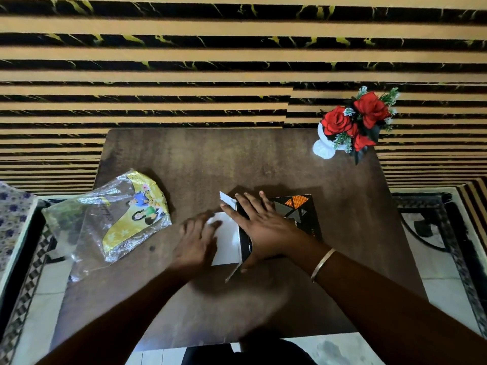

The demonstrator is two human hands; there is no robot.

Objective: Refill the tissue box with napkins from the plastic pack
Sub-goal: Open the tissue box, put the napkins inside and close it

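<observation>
A black tissue box (303,212) with orange and grey triangles lies on the brown table (237,159), its left end open with white flaps sticking out. A stack of white napkins (226,238) sits at that open end, partly inside. My left hand (196,241) lies flat against the napkins' left side, fingers together. My right hand (261,225) is spread on top of the box at its open end, thumb down the near side. The clear and yellow plastic pack (110,219) lies crumpled at the table's left edge and looks empty.
A white vase with red artificial roses (350,125) stands at the table's far right corner. A striped black and tan wall rises behind the table. A patterned rug (448,233) and tiled floor lie on both sides.
</observation>
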